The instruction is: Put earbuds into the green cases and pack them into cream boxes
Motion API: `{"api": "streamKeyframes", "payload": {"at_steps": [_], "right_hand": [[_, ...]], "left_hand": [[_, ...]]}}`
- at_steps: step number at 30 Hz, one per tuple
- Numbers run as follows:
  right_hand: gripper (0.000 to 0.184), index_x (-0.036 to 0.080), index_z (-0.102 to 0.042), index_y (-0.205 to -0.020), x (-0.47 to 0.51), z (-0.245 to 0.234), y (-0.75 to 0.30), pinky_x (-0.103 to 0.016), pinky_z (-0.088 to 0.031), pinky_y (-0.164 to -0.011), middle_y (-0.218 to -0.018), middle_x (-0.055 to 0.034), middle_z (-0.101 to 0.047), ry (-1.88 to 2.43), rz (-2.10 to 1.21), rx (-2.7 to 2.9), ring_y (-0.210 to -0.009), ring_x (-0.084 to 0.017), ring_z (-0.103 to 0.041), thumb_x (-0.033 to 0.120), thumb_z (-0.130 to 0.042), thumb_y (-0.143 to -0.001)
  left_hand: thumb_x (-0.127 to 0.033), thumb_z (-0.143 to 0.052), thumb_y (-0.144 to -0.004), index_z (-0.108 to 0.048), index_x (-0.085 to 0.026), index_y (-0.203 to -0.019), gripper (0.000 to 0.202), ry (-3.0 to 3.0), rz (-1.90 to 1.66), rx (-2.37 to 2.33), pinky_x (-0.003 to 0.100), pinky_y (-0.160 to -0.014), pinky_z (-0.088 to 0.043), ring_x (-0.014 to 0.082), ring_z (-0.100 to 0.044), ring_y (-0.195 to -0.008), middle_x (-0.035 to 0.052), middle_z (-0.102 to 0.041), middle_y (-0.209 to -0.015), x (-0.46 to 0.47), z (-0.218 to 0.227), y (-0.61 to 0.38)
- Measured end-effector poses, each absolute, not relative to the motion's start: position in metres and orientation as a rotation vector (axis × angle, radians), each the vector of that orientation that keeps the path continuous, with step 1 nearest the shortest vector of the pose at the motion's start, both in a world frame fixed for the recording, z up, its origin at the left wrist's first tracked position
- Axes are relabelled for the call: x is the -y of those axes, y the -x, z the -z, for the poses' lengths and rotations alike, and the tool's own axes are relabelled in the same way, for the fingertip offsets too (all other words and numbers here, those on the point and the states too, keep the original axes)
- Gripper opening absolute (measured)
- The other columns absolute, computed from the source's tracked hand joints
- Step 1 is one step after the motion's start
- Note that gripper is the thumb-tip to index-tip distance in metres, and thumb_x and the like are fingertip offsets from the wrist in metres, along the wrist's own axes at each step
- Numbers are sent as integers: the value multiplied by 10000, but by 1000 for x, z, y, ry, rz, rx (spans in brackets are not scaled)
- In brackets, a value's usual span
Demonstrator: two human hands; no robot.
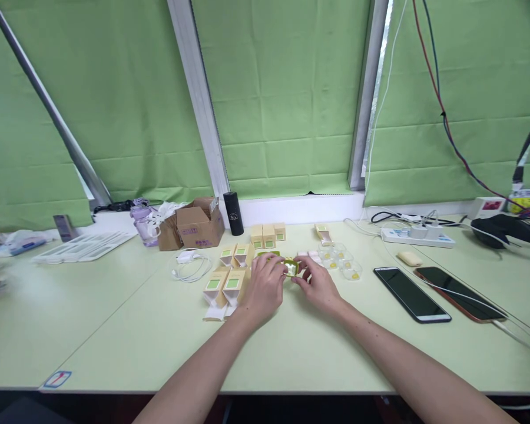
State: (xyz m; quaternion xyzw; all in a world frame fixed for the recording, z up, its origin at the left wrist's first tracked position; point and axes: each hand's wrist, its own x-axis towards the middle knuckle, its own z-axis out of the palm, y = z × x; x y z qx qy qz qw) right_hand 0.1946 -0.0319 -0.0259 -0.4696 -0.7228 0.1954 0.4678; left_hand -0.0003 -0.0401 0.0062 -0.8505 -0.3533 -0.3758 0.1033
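Note:
Between my two hands is a small olive-green rounded case (291, 268) with something pale inside it. My left hand (264, 282) has its fingers closed on the left side of it, and my right hand (318, 284) pinches its right edge. Another green piece (269, 254) shows partly behind my left hand. Open small cardboard boxes (232, 284) with green windows stand just left of my left hand. Clear round plastic containers (351, 270) with yellow bits lie beyond my right hand, beside some small pale pink pieces (313, 255) that my fingers partly cover.
More small boxes (268, 234) stand farther back, and one lies alone (323, 234). Behind them are a black cylinder (233, 213) and a brown carton (200, 224). A white cable (192, 266) coils left. Two phones (411, 293) and a power strip (417, 237) sit right.

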Motion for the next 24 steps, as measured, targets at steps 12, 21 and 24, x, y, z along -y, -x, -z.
{"api": "streamKeyframes", "payload": {"at_steps": [12,21,24], "right_hand": [[395,270,-544,-1288,39,19,-194,-315,-550,-699,-1128,-50,-669,1023,-476,1741,-799,-171,-657,239,-605,-900],[406,277,-548,-1305,43,16,-194,-304,-589,-688,-1283,-84,-589,911,-488,1735,-920,-184,-654,240,-603,-905],[413,274,-551,-1314,43,16,-194,-310,-600,-695,-1313,-97,-576,896,-489,1723,-974,-202,-651,245,-609,-907]], "left_hand": [[-148,-611,-930,-557,-248,-1345,431,2655,1454,1247,492,-1132,-484,291,-507,-1347,113,-589,-1298,40,-7,2],[-197,-619,-957,-602,-247,-1315,363,2665,1543,1225,471,-1118,-503,273,-536,-1314,115,-588,-1284,38,-5,1],[-189,-619,-955,-596,-251,-1341,391,2675,1550,1216,480,-1119,-503,279,-535,-1322,117,-606,-1280,37,-4,1]]}}
